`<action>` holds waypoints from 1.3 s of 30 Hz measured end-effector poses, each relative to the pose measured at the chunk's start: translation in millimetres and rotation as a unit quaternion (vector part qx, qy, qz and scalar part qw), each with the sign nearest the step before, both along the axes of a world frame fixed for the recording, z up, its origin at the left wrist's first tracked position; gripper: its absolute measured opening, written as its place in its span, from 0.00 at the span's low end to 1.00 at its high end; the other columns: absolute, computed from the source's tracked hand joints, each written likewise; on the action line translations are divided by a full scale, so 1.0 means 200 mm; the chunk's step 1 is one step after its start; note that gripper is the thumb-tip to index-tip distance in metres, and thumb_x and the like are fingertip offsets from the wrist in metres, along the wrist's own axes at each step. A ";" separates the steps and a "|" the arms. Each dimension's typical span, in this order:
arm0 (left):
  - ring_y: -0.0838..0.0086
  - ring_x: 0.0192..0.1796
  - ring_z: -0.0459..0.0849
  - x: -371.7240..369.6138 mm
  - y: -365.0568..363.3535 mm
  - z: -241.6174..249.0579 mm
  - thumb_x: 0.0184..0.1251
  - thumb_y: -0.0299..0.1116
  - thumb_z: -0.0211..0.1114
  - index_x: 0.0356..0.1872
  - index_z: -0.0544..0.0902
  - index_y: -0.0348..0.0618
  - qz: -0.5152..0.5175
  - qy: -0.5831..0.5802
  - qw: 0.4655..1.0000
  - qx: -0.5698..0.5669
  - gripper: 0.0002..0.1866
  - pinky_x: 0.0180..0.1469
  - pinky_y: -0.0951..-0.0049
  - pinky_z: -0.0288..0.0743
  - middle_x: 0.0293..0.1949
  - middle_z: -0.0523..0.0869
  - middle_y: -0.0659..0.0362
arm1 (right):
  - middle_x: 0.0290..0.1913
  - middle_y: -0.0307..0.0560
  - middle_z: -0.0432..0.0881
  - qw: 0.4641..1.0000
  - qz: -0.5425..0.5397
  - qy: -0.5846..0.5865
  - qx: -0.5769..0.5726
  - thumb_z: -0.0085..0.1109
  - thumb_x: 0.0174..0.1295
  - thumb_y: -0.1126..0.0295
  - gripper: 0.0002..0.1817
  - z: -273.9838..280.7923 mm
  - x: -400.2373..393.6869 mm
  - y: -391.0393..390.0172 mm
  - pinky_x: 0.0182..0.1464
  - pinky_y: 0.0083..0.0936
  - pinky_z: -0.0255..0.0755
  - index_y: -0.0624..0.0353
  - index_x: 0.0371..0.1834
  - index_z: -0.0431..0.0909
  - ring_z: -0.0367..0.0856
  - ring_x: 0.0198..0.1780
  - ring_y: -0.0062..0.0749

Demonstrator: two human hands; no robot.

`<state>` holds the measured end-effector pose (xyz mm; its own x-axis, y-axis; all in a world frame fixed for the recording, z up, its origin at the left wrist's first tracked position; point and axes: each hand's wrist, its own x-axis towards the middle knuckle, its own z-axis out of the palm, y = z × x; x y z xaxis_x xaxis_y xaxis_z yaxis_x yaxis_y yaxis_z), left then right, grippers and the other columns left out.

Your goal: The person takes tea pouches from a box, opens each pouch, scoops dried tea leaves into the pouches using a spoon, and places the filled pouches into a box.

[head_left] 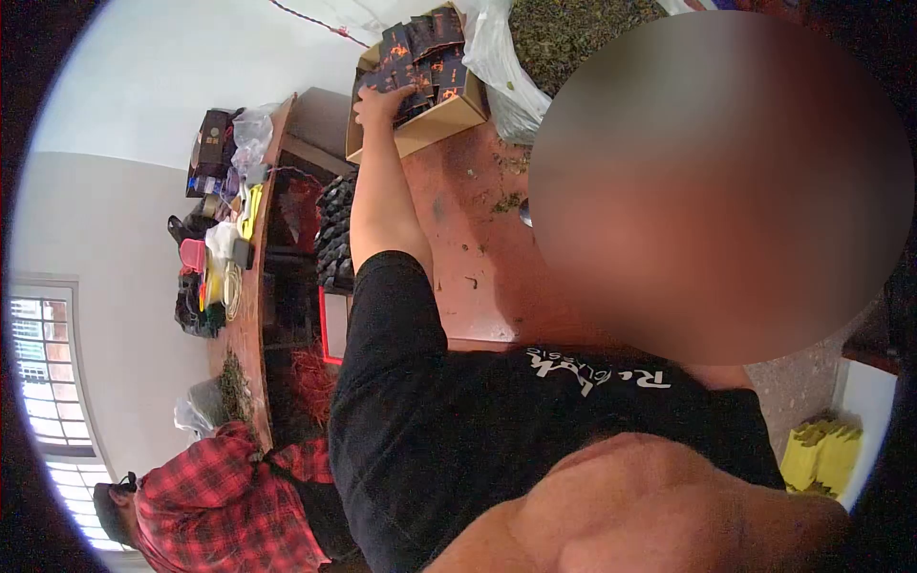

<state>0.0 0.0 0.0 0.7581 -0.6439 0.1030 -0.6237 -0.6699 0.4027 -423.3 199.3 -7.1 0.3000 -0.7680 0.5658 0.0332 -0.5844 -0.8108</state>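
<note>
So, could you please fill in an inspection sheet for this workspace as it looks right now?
Surface: reddish table, strewn with dried leaf bits.
Job's things: cardboard box filled with dark packets.
Clutter: clear bag beside the box; bags and bottles heaped on a side bench; yellow packets.
Hands: left hand rests on the packets in the box, grip unclear; right hand not in view.
Cables: thin cord against the wall.
Surroundings: person in a red plaid shirt nearby; barred window.
</note>
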 end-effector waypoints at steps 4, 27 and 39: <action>0.51 0.66 0.73 0.04 -0.01 -0.07 0.27 0.55 0.86 0.65 0.68 0.43 -0.048 0.021 0.996 -0.067 0.58 0.65 0.55 0.70 0.65 0.73 0.43 | 0.27 0.44 0.82 1.000 -0.001 0.011 0.002 0.53 0.70 0.74 0.06 -0.01 0.00 0.02 0.30 0.26 0.76 0.59 0.45 0.78 0.83 0.26 0.28; 0.62 0.37 0.86 0.01 0.20 0.13 0.48 0.24 0.79 0.48 0.78 0.38 -0.134 0.386 0.846 -0.343 0.25 0.35 0.57 0.83 0.40 0.85 0.52 | 0.23 0.42 0.83 0.995 -0.027 -0.054 0.075 0.52 0.72 0.69 0.08 0.02 -0.02 0.00 0.28 0.21 0.75 0.60 0.42 0.80 0.84 0.26 0.22; 0.65 0.57 0.82 -0.48 1.00 0.04 0.52 0.22 0.73 0.66 0.66 0.34 -0.397 0.469 0.758 -0.218 0.38 0.61 0.65 0.74 0.60 0.78 0.51 | 0.23 0.35 0.79 0.942 -0.095 -0.237 0.219 0.50 0.75 0.63 0.12 0.06 -0.16 -0.12 0.23 0.11 0.62 0.60 0.47 0.79 0.70 0.22 0.11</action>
